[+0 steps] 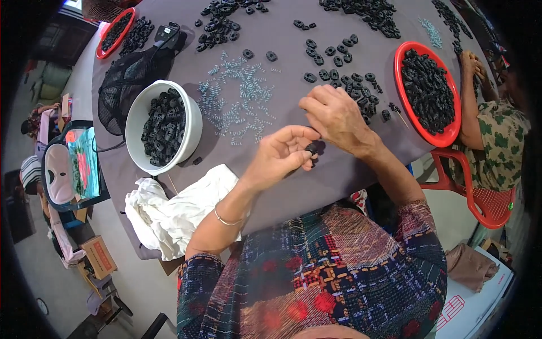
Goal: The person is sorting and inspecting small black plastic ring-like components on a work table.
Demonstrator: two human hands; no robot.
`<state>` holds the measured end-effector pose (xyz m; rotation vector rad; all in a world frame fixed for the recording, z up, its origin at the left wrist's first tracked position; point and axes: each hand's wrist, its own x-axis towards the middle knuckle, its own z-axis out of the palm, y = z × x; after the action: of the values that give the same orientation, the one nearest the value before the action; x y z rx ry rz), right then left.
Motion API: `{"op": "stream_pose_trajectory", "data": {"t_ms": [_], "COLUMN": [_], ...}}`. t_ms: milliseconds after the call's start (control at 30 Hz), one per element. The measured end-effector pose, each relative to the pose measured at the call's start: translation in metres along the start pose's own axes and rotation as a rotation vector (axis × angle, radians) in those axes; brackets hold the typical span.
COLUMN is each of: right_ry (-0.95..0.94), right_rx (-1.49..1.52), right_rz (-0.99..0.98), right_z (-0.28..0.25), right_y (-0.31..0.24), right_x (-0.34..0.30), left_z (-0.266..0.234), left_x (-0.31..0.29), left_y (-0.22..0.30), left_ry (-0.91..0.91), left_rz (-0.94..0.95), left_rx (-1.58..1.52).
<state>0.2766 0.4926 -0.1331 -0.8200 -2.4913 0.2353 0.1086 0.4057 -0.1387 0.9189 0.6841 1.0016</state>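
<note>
My left hand pinches a small black plastic part between thumb and fingers above the table's near edge. My right hand is curled closed beside it, its fingertips meeting the left fingers; whatever it may hold is hidden. Loose oval black parts lie just beyond my right hand. Thin metal coil springs are scattered over the grey cloth to the left of the hands. A white bucket of black parts stands farther left, and a red tray heaped with smaller black pieces sits to the right.
A white cloth lies at the near left edge, by a black mesh cover. More black piles and another red tray are at the far side. Someone in a patterned sleeve works at the right, near a red chair.
</note>
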Motion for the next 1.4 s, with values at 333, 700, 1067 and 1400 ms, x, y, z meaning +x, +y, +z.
{"op": "stream_pose_trajectory", "data": {"t_ms": [333,700,1067,1400], "right_ry": [0.141,0.147,0.19,0.022], "right_rx": [0.074,0.162,0.117,0.787], "right_rz": [-0.047,0.011,-0.041,-0.025], "right_z": [0.011,0.009,0.004,-0.018], "right_y": [0.005,0.008,0.006,-0.003], "right_x": [0.001,-0.001,0.0,0.001], "left_z": [0.002,-0.01,-0.012,-0.005], "left_x": [-0.004,0.0,-0.001,0.002], "left_y": [0.004,0.001,-0.002,-0.006], "left_ry": [0.027,0.113,0.118,0.253], "left_rz": [-0.089,-0.053,-0.037,0.163], "left_rx": [0.072,-0.384,-0.379,-0.15]}}
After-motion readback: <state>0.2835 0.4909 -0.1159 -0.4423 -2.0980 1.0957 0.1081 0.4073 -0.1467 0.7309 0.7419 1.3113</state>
